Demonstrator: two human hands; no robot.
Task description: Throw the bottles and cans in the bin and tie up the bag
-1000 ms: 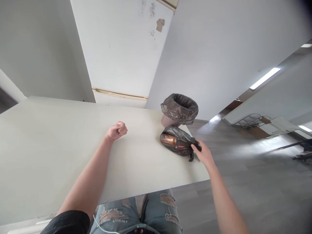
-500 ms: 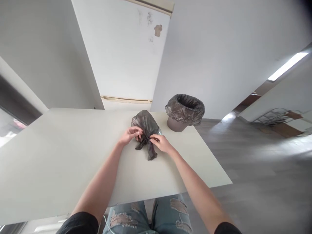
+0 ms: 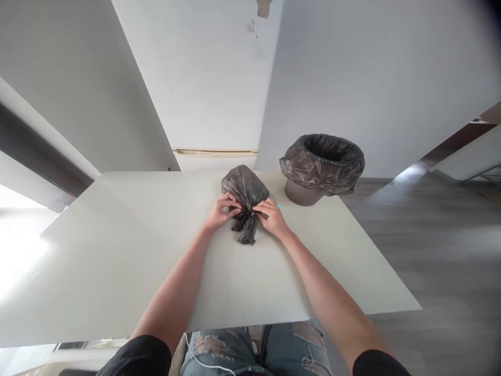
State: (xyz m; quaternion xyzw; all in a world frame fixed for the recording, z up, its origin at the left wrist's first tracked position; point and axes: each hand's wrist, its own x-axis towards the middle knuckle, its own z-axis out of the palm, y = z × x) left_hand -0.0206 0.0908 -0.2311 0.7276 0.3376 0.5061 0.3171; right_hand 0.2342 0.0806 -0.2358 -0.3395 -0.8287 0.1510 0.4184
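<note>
A dark, filled garbage bag [image 3: 245,183] lies on the white table in front of me, gathered at a knotted neck with two loose ends pointing toward me. My left hand [image 3: 224,210] pinches the bag at the left of the knot. From the right, my right hand [image 3: 271,215] pinches it close to the same knot. What the bag holds is hidden. Something small and light blue [image 3: 278,206] shows just beyond my right hand; I cannot make out what it is.
A brown trash can [image 3: 301,193] stands at the table's far right, lined with a dark bag [image 3: 324,167] folded over its rim. Behind the white table [image 3: 148,250] is a white refrigerator [image 3: 203,78] against the wall. The table's right edge drops to a grey floor.
The camera view has shifted, so the table and trash can appear moved. Both hands stay at the bag's knot, and the fingers of my right hand sit closer to it.
</note>
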